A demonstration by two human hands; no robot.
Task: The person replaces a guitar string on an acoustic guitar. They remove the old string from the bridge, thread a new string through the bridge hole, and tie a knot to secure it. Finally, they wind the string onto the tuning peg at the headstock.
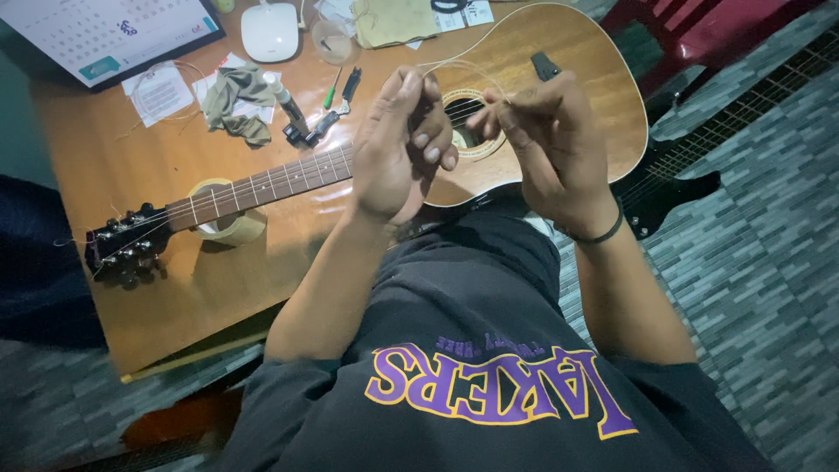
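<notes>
A thin pale guitar string [463, 66] arcs between both hands, raised just above the sound hole of the acoustic guitar [559, 105], probably so the loose wire stays taut and off the wood. The left hand [398, 149] is curled shut, thumb and fingers pinching one end; the right hand [546, 144], just beside it, nips the other end. The guitar lies flat across the wooden table [131, 175], its neck propped on a roll of tape [229, 225], which lifts the headstock. Beyond the neck lie a crumpled cloth [238, 100] and small tools [336, 100].
</notes>
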